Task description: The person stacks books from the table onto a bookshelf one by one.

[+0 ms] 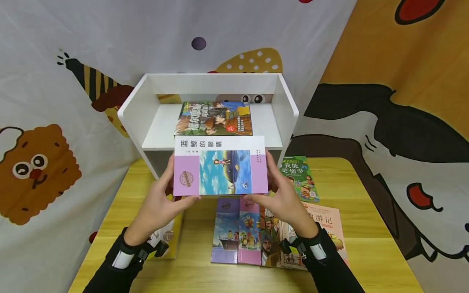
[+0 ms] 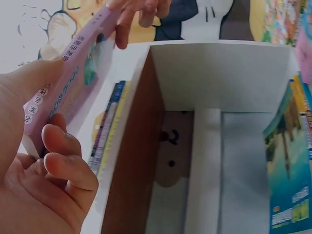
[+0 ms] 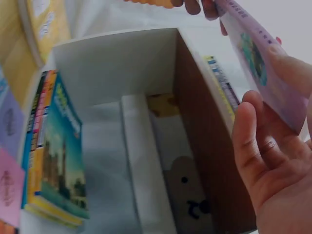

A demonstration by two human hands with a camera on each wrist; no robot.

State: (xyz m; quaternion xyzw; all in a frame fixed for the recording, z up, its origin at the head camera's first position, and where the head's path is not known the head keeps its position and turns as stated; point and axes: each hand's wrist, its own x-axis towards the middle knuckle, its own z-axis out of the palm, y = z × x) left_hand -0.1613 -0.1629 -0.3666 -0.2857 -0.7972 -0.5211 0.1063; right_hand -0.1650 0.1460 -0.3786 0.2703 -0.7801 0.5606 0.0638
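- My left hand (image 1: 162, 203) and right hand (image 1: 285, 201) grip a pink-and-white book (image 1: 221, 169).
- It partly hides the white shelf (image 1: 281, 116).
- My left hand partly covers a yellow book (image 1: 177, 234).

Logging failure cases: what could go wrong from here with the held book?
1. The held book is gripped near its ends by the left hand and right hand; if one slips, it could drop onto the table.
2. Books lie on the shelf just beyond it in the head view; moving forward might bump them.
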